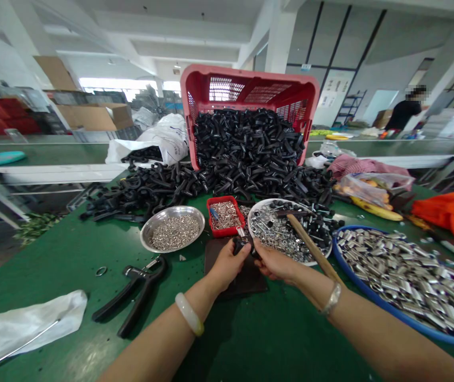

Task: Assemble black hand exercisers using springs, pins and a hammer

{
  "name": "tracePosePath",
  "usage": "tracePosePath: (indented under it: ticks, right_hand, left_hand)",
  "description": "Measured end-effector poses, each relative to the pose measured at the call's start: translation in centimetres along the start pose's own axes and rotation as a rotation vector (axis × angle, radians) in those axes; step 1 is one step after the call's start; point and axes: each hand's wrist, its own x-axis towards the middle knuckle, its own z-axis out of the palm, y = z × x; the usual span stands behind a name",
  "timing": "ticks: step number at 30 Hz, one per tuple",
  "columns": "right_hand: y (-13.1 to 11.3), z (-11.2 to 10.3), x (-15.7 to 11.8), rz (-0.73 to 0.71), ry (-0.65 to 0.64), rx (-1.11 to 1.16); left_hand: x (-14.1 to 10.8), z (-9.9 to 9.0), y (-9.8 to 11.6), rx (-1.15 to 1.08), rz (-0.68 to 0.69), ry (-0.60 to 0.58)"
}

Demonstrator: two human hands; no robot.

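Observation:
My left hand (230, 263) is closed round a black hand grip part (242, 242) with a metal spring (241, 232) at its top. From the other side my right hand (273, 260) pinches the same part, its fingers closed near the joint. Both hands are above a dark brown board (230, 286) on the green table. To the left lies a whole hand grip strengthener (141, 286), two black handles joined by a spring. A small red tray (224, 232) of metal pins stands just beyond my hands.
A tipped red basket (250, 74) spills black handles (246, 143) over the table. A steel bowl (147, 248) holds small metal pieces. A hammer (314, 249) rests across a white dish (253, 233) of hardware. A blue-rimmed tray (370, 302) of springs is at right; a person (404, 111) stands behind.

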Motion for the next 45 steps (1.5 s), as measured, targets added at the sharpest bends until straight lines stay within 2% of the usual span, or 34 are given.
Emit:
tracePosePath:
  ticks: [2,5,7,9,13,15,17,20,22,25,27,30,32,33,34,37,38,40,42,43,45]
  right_hand:
    - [-0.4,0.4,0.1,-0.156,0.088,-0.185]
    - [-0.6,0.9,0.2,-0.41,0.35,-0.535]
    - [-0.6,1.2,0.5,-0.442,0.43,-0.578]
    - [-0.5,1.6,0.8,-0.382,0.377,-0.472]
    - [-0.7,2.5,1.4,-0.064,0.105,-0.082]
    - [-0.8,2.8,1.4,0.009,0.07,-0.021]
    - [-0.9,3.0,1.3,-0.117,0.209,-0.215]
    - [-0.7,2.9,0.9,-0.356,0.486,-0.685]
    - [-0.4,2.6,0.6,-0.452,0.581,-0.892]
    - [0.0,2.1,0.3,-0.622,0.553,-0.984]
    - [0.0,1.9,0.3,-0.644,0.496,-0.927]
    - [-0.4,1.8,0.5,-0.425,0.292,-0.619]
    - [-1.0,1.8,0.6,-0.266,0.142,-0.441]
    - [-1.3,1.8,0.7,-0.233,0.129,-0.421]
    - [-1.5,1.7,0.7,-0.251,0.17,-0.453]
    - [-2.1,1.7,0.9,-0.484,0.418,-0.708]
    - [-2.2,1.7,0.9,-0.535,0.457,-0.775]
    - [-2.3,1.7,1.1,-0.505,0.393,-0.8]
    - [-2.4,1.6,1.2,-0.375,0.269,-0.738]
    - [-2.5,1.5,1.1,-0.343,0.26,-0.725]
    - [-2.6,1.4,0.9,-0.401,0.355,-0.796]
  left_hand:
    - [-0.3,-0.2,0.5,0.008,-0.035,0.049]
    - [-0.7,-0.5,1.2,-0.086,-0.12,0.078]
    - [-1.0,-0.6,1.4,-0.126,-0.146,0.074]
    - [-1.2,-0.7,1.3,-0.097,-0.137,0.085]
    - [-1.2,-0.8,0.7,0.049,-0.044,0.123]
    - [-1.3,-1.0,0.6,0.08,-0.011,0.14]
    - [-1.3,-1.2,0.7,0.012,-0.061,0.141]
    - [-1.5,-1.6,1.4,-0.214,-0.224,0.071]
    - [-1.6,-1.7,1.9,-0.321,-0.28,0.021]
    - [-2.0,-1.7,2.2,-0.328,-0.287,-0.005]
    - [-2.2,-1.5,2.2,-0.243,-0.239,0.016]
    - [-2.4,-1.2,1.8,-0.05,-0.109,0.076]
    - [-2.3,-1.2,1.7,0.023,-0.066,0.07]
    - [-2.2,-1.2,1.8,0.022,-0.067,0.057]
    - [-2.1,-1.3,2.0,-0.003,-0.079,0.045]
    - [-1.9,-1.5,2.7,-0.121,-0.134,0.041]
    - [-1.8,-1.5,2.8,-0.144,-0.149,0.044]
    - [-1.9,-1.6,3.0,-0.146,-0.166,0.04]
    - [-1.9,-1.6,3.0,-0.135,-0.159,0.031]
    - [-1.9,-1.7,3.0,-0.141,-0.155,0.026]
    - [-1.9,-1.8,3.0,-0.171,-0.182,0.013]
